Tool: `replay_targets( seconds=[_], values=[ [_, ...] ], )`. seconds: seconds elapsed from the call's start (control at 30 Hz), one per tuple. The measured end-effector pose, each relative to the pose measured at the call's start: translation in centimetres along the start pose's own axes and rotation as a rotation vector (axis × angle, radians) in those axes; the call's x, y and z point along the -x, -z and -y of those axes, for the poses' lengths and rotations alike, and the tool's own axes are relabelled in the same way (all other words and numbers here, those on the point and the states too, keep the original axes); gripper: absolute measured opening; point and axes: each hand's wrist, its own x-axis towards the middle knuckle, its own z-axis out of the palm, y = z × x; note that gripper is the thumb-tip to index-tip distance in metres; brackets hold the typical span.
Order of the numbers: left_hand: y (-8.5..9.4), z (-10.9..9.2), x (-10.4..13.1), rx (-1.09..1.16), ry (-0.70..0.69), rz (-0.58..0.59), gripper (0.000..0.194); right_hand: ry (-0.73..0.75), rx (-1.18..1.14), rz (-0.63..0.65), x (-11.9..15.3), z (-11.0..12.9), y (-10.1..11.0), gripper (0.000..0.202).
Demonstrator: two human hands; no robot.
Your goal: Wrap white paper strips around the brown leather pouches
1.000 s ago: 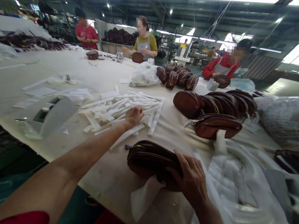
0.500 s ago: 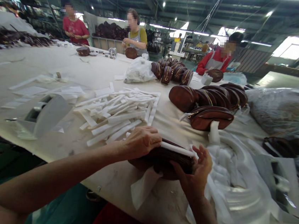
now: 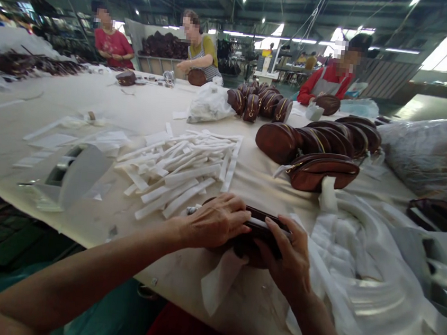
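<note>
A small brown leather bag lies at the table's near edge between my hands, its long top opening facing up. Along that opening runs a white strip, mostly covered by fingers. My left hand is closed over the bag's left end, fingertips against the strip. At the other end my right hand grips the side, fingers over the rim and thumb on the near face. A piece of white paper sticks out below the bag. Both hands hide much of the leather.
Beyond the hands lies a pile of white strips. A row of finished-looking brown bags stands to the right, beside white padding and a plastic-wrapped bundle. A tape dispenser sits left. Several people work across the table.
The white strip has sunk lower into the bag's opening. My right fingers have moved left and closed over the rim; my left hand has shifted slightly right along it.
</note>
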Motion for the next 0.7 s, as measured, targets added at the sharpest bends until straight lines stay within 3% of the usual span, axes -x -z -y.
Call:
replay_targets(
  seconds=[0.13,0.27,0.5,0.7],
  values=[
    [-0.4,0.4,0.3,-0.160,0.012,-0.089,0.028,-0.008,0.068,0.058,-0.5,-0.4,0.0,0.042],
    [-1.3,0.8,0.5,-0.271,-0.067,-0.062,0.032,0.015,0.123,0.157,-0.9,-0.6,0.0,0.045],
    [-1.6,0.6,-0.2,-0.341,-0.067,0.028,0.044,-0.019,0.113,0.139,-0.8,-0.3,-0.1,0.037],
    [-1.7,0.7,-0.9,-0.257,0.011,-0.025,0.026,-0.085,0.129,0.101,-0.9,0.1,-0.1,0.035]
  ],
)
